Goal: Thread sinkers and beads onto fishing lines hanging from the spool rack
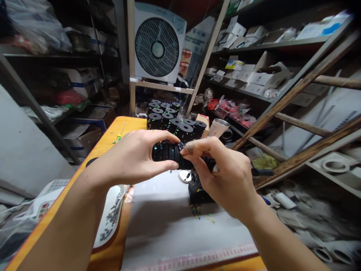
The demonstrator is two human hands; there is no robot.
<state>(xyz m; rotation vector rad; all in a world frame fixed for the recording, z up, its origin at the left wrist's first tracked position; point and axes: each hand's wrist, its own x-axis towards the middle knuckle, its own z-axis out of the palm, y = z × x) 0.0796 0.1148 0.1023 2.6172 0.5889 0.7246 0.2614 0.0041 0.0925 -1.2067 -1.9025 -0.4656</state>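
Note:
My left hand (135, 158) and my right hand (222, 177) hold up a sideways stack of black discs (167, 151) with glittery edges, above the grey work surface (169, 218). The left thumb and fingers clamp the stack's left end. The right fingertips pinch its right end. Below the right hand lies a dark heap of more black parts (197, 192), partly hidden by that hand. Several upright stacks of the same black discs (172, 116) stand at the far end of the table.
An orange table (113, 131) carries a white tray of small metal pieces (111, 218), a green screwdriver (120, 135) and a paper cup (218, 128). A box fan (158, 43) sits on a shelf behind. Cluttered shelves flank both sides; wooden beams (296, 90) lean at right.

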